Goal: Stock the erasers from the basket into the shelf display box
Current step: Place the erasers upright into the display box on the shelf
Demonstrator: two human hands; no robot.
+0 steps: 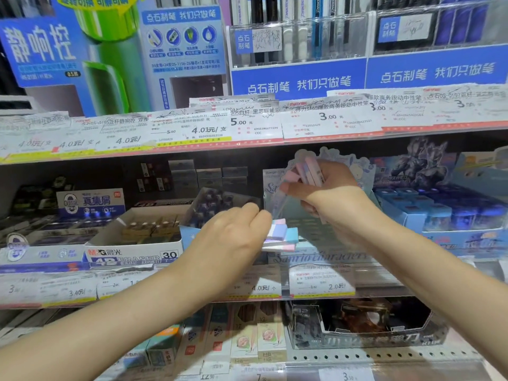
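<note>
At the middle shelf, pastel erasers (283, 234) are pinched in the left hand (233, 237) and set into the pale-blue display box (316, 257), while more erasers (309, 167) are gripped in the raised right hand (330, 199), apparently as a ready supply.

Display box (316, 257): middle shelf, right of the M&G eraser box (132, 254).
Left hand (231, 237): at the display box's left edge, on stacked erasers (283, 235).
Right hand (327, 193): above the display box, holding more erasers (309, 169).
</note>
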